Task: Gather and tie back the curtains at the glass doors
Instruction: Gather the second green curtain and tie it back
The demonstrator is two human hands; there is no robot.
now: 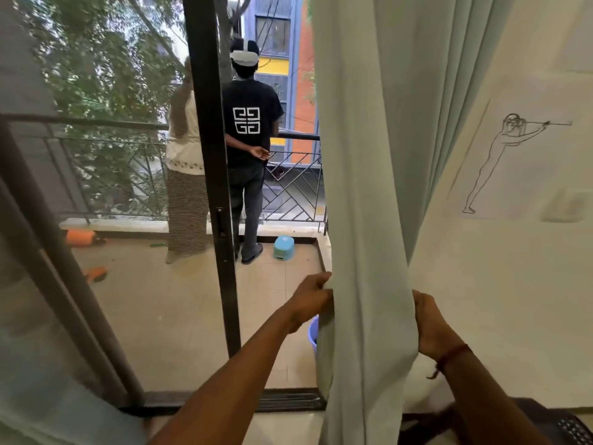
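The pale green curtain (369,194) hangs vertically, gathered between my outstretched arms: left hand (313,298) and right hand (428,326) each hold a closed grip on its edges.

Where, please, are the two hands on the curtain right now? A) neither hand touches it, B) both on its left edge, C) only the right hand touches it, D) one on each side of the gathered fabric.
D: the left hand pinches the left edge of the curtain while the right hand grips its right edge, with the gathered fabric between them.
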